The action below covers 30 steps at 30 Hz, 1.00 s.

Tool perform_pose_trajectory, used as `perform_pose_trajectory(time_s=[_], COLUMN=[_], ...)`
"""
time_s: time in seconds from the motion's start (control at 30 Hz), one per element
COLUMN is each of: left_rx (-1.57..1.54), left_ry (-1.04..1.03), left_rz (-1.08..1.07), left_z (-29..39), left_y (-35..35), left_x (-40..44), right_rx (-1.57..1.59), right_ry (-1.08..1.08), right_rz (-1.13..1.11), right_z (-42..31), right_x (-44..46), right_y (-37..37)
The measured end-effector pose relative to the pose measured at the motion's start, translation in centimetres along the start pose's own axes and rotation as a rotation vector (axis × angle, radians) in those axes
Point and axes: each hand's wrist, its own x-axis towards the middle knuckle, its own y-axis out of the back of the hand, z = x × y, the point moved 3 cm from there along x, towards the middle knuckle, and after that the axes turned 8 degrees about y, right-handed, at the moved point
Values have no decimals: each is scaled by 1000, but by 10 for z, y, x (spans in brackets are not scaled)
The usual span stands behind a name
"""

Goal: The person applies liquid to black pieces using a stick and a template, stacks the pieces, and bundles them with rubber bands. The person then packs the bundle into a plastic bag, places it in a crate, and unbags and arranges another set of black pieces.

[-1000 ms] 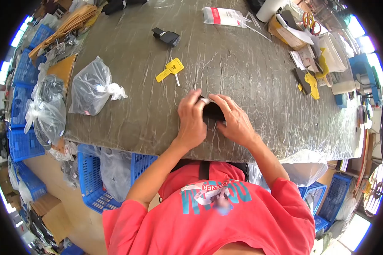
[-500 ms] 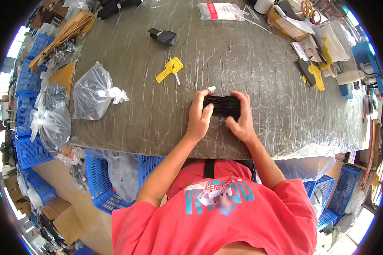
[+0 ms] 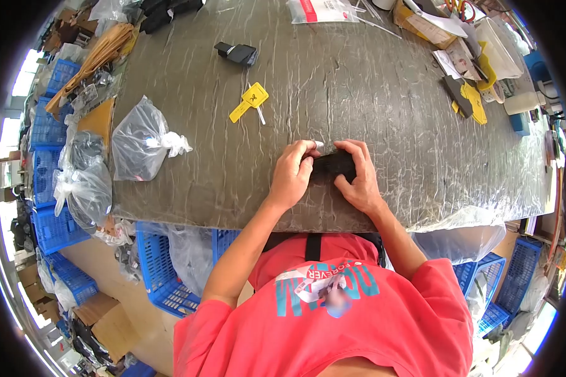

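Note:
Between my hands, just above or on the table near its front edge, is a small black bundle [image 3: 334, 166] of what look like flat, thin pieces. My left hand [image 3: 290, 176] pinches its left end, with thumb and fingers bent. A white wrap [image 3: 319, 144] shows at one of that hand's fingertips. Around the right end curls my right hand [image 3: 361, 179], fingers at the far side and thumb at the near side. Farther up the table lie a yellow tag [image 3: 255, 95] with a dark mark and another black bundle [image 3: 238, 54] with a band round it.
A knotted clear plastic bag [image 3: 139, 144] sits on the table's left side. At the back right are a cardboard box [image 3: 415, 25], a white container [image 3: 498, 53] and yellow pieces [image 3: 475, 103]. Blue crates [image 3: 160, 270] stand below the table edge.
The black bundle has turned a little between my hands; its lined side showed before, and now a darker, smoother face does. My left fingers have curled in more. The whole view has shifted slightly.

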Motion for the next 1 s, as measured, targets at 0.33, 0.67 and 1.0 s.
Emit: perform_pose_trajectory(time_s=[0.33, 0.67, 1.0], left_rx=[-102, -401, 76], left_ry=[335, 162, -388], left_rz=[-43, 229, 150], left_z=[1, -2, 23], left_y=[16, 36, 0], left_x=[17, 9, -27], right_rx=[-53, 36, 784], right_ry=[53, -72, -800], right_rz=[1, -175, -184], right_z=[-2, 6, 18], right_x=[1, 9, 14], right_y=[1, 10, 10])
